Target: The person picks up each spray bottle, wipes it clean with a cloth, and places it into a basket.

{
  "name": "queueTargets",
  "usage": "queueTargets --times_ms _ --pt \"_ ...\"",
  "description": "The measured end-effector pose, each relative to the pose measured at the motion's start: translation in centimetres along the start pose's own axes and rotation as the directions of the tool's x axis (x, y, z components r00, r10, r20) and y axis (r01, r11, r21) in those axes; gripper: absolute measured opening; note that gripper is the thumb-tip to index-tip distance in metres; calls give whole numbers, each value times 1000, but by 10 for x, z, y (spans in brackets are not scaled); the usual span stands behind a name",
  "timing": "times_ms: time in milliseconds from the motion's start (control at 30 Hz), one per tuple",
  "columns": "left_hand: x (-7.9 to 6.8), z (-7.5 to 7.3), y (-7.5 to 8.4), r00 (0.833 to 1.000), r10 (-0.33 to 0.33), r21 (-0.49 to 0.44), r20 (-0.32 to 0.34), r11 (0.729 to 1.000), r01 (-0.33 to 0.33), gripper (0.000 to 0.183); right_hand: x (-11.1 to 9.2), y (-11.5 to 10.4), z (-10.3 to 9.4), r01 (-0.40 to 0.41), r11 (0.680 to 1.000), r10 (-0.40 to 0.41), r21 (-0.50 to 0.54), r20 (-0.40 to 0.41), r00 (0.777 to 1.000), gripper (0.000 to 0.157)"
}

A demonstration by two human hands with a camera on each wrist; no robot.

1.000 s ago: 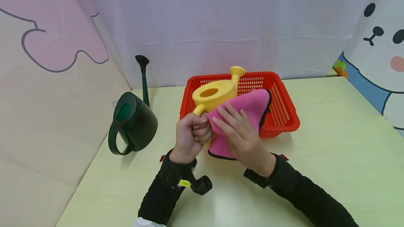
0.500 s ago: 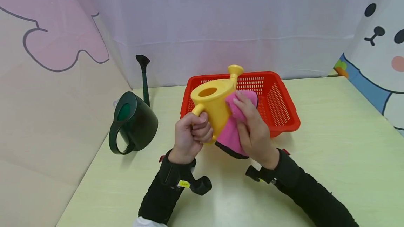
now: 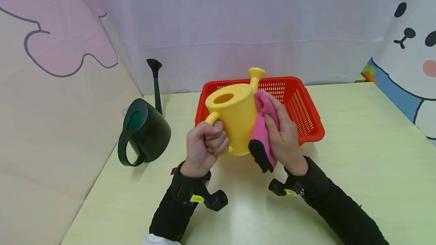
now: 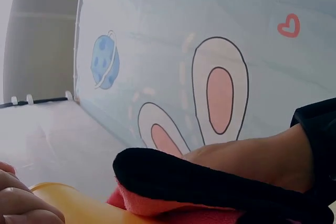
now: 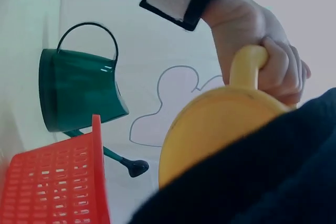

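My left hand grips the handle of a yellow watering can, which is held up in front of the basket with its spout pointing away to the back right. In my right hand is a bunched pink cloth with a black border, pinched between thumb and fingers against the can's right side. The right wrist view shows the can's round yellow base and the left fingers curled round the handle. In the left wrist view the cloth's black edge crosses in front of the right wrist.
Behind the can stands a red plastic basket with slotted walls, near the back of the pale table. A dark green watering can stands at the left by the printed side curtain. A white curtain hangs behind.
My right hand has drawn the cloth rightward from the can's front to its right side, and the cloth has gone from spread flat to bunched. The left hand keeps its grip.
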State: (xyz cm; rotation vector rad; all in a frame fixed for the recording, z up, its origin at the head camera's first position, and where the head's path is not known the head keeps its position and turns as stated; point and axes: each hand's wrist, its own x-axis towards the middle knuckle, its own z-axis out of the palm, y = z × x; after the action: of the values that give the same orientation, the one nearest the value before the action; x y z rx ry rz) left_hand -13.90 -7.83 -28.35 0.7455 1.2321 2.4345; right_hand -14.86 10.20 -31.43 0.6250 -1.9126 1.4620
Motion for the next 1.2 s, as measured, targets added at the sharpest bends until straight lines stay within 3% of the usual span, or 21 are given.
queueTargets --times_ms 67,133,200,300,400,500,633,733,867,933,1000,1067,1133,1200 --pt "1 -1 0 1000 -7 -11 -20 1000 7 28 -3 -2 3 108 993 -108 -41 2 994 47" --pt "1 -2 1 999 -6 -12 -41 1000 6 28 -7 -5 7 240 965 -239 -102 19 971 45" --pt "2 -3 1 999 0 -10 -53 1000 0 28 -12 -7 12 372 914 -367 -163 61 928 40" --pt "3 -4 2 999 15 -6 -51 1000 -15 29 -21 -9 21 527 807 -508 -266 142 850 36" --pt "4 -5 2 998 20 0 -55 1000 -20 29 -28 -8 28 613 719 -574 -328 217 790 35" --pt "4 -7 2 997 24 11 -69 1000 -23 31 -30 -6 30 641 693 -589 -330 253 767 35" --pt "6 -9 2 998 20 15 -67 1000 -19 31 -24 -6 24 610 740 -577 -284 198 792 34" --pt "9 -12 2 998 12 19 -62 1000 -11 36 -15 -6 17 556 803 -551 -215 90 830 33" --pt "19 -21 -3 996 8 110 -88 994 2 46 1 -6 1 430 894 -445 -125 -131 886 32" --pt "25 -27 -8 994 23 188 -108 982 -3 47 9 -8 -9 343 934 -356 -97 -271 894 32" --pt "32 -34 -12 990 46 256 -134 967 -10 46 15 -10 -22 241 969 -245 -63 -406 880 32" --pt "37 -42 -17 984 70 304 -165 952 -17 44 21 -13 -35 172 985 -131 34 -510 850 32" --pt "42 -48 -22 977 72 332 -202 943 -1 43 25 -17 -47 140 975 -16 171 -578 816 34" --pt "46 -54 -27 970 57 353 -238 935 31 42 30 -22 -57 160 936 77 313 -626 776 35"
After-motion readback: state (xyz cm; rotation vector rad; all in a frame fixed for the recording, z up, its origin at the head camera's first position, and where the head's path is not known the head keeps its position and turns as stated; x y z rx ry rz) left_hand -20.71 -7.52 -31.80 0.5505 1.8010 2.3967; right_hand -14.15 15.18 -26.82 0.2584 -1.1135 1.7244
